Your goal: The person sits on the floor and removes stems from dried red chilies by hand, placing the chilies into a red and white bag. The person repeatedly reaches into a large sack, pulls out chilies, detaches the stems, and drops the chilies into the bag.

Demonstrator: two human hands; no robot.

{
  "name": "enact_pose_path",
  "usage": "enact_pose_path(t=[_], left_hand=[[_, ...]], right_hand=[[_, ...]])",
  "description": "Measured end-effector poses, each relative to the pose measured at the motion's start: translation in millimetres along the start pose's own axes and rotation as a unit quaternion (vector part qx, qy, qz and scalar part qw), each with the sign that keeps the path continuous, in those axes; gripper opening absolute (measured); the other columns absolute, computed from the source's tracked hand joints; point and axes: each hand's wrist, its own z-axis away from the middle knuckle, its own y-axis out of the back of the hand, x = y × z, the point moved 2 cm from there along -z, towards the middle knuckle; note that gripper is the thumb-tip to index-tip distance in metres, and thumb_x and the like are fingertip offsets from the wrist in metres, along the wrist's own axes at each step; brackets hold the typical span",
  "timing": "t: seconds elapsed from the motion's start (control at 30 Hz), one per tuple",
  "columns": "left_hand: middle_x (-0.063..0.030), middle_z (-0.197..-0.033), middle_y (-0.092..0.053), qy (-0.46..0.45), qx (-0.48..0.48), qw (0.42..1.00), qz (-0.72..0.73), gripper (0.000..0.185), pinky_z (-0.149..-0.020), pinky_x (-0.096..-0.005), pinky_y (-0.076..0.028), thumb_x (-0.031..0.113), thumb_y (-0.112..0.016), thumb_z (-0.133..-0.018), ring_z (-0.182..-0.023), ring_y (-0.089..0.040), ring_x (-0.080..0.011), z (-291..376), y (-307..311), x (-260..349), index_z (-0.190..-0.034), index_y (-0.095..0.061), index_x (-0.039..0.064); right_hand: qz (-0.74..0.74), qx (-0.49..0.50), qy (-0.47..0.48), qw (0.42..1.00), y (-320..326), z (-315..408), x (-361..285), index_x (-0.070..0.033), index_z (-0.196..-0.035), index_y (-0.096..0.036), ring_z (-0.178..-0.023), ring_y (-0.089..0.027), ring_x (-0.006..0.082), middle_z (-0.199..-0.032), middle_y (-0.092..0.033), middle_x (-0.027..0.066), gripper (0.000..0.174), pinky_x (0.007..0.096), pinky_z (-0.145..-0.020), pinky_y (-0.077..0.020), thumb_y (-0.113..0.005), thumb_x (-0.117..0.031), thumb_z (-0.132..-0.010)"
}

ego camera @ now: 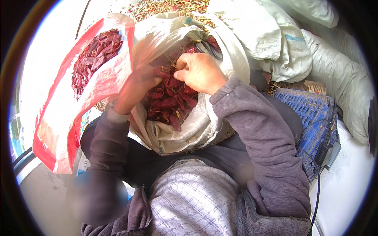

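Note:
An open white woven sack [183, 141] sits between my legs, with dried red chili peppers [174, 103] inside. My left hand [137, 87] is over the sack's left side, its fingertips on a dark red dried chili [162, 72]. Just to the right, my right hand [202, 72] has its thumb and forefinger brought together close to that chili's end. Whether a stem lies between them is too small to tell. Behind the right hand, a looped metal tool, perhaps scissors [205, 48], rests in the sack among peppers and stems.
To the left stands a red-and-white plastic bag [100, 79] holding dried chilies [94, 59]. Stems and scraps [168, 7] lie beyond the sack. Full white sacks [333, 73] are piled at right. A blue plastic crate [307, 109] with a black cable [318, 188] is beside my right knee.

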Motion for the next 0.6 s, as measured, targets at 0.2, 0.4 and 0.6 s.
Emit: enact_pose_path(t=[0.2, 0.4, 0.6], left_hand=[[-0.0123, -0.104, -0.068, -0.032, 0.022, 0.999, -0.025, 0.023, -0.089, -0.0338, -0.049, 0.008, -0.066, -0.087, -0.101, -0.064, -0.0209, -4.5, -3.5, -1.1, -0.108, -0.069, -0.002], [-0.014, -0.1, -0.069, -0.112, 0.083, 0.986, -0.09, 0.023, -0.085, -0.0352, -0.051, 0.006, -0.069, -0.086, -0.095, -0.067, -0.0254, -1.4, -13.3, 3.5, -0.108, -0.069, -0.001], [-0.0166, -0.099, -0.069, -0.144, 0.14, 0.965, -0.169, 0.024, -0.081, -0.038, -0.053, 0.006, -0.072, -0.084, -0.092, -0.069, -0.032, 0.3, -19.1, 14.2, -0.109, -0.069, 0.003]], right_hand=[[-0.009, -0.047, 0.032, 0.998, -11.7, -1.7, -9.0, -0.001, -0.091, -0.073, -0.084, -0.072, 0.0369, -0.085, -0.072, 0.0216, 0.051, 0.0446, -0.078, -0.0557, -0.074, -0.051, -0.084], [0.107, 0.036, 0.041, 0.993, -13.1, 0.9, -14.7, 0.0, -0.089, -0.07, -0.083, -0.07, 0.0415, -0.081, -0.069, 0.024, 0.054, 0.05, -0.075, -0.0551, -0.059, -0.052, -0.096], [0.077, 0.078, 0.058, 0.992, -17.9, -1.3, -11.0, 0.001, -0.089, -0.068, -0.08, -0.07, 0.0417, -0.081, -0.07, 0.0228, 0.048, 0.0511, -0.074, -0.0553, -0.054, -0.044, -0.1]])
